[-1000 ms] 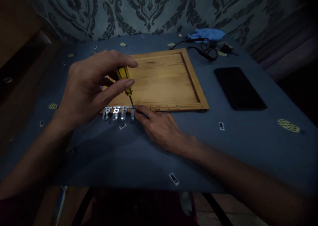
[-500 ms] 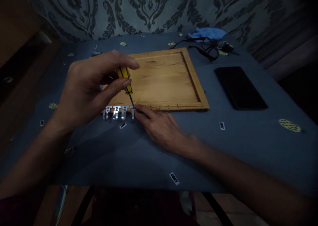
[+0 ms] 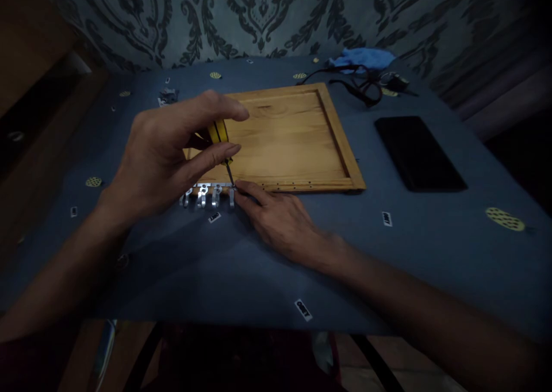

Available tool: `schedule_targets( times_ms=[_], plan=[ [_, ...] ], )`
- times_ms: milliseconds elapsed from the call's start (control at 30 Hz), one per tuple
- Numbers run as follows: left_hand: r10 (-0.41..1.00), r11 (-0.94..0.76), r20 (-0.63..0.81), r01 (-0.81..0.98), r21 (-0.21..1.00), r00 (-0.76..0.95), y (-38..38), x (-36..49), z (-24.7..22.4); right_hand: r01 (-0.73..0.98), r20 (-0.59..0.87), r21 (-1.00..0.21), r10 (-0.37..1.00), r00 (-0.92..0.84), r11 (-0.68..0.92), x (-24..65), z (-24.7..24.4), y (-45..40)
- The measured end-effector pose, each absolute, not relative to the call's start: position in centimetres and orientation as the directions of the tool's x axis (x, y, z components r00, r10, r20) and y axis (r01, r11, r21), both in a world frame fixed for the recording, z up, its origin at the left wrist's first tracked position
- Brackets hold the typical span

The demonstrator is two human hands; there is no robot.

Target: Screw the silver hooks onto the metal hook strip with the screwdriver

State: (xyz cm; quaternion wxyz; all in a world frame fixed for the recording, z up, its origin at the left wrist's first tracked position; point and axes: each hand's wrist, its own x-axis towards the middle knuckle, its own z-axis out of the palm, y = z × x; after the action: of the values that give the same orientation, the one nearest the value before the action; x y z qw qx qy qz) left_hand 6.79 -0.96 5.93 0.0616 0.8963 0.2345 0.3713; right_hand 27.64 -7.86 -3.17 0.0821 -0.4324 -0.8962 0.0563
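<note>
Holding yellow screwdriver tip-down in curled left grip at near edge of wooden panel, apparently steadying metal hook there with right grip, of unclear closure

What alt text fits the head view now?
The left hand holds a yellow screwdriver, tip down at the rightmost of four metal hooks along the near edge of a wooden board. The right hand rests beside that hook; glasses and a black slab lie rightward.
</note>
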Motion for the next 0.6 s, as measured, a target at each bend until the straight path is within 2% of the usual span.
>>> schedule_targets(
  times_ms=[200,433,600],
  plan=[
    [0.607,-0.794,0.544,0.464,0.392,0.579,-1.9,6.8,6.3,0.759,0.116,-0.192,0.782,-0.612,0.623,27.6,-3.2,-7.8],
    [0.532,-0.843,0.484,0.382,0.379,0.694,-1.4,6.3,6.9,0.762,0.102,-0.186,0.784,-0.612,0.62,27.6,-3.2,-7.8],
    [0.533,-0.846,0.56,0.386,0.367,0.635,-1.4,6.1,7.5,0.768,0.068,-0.183,0.787,-0.613,0.614,27.5,-3.0,-7.8]
  ],
)
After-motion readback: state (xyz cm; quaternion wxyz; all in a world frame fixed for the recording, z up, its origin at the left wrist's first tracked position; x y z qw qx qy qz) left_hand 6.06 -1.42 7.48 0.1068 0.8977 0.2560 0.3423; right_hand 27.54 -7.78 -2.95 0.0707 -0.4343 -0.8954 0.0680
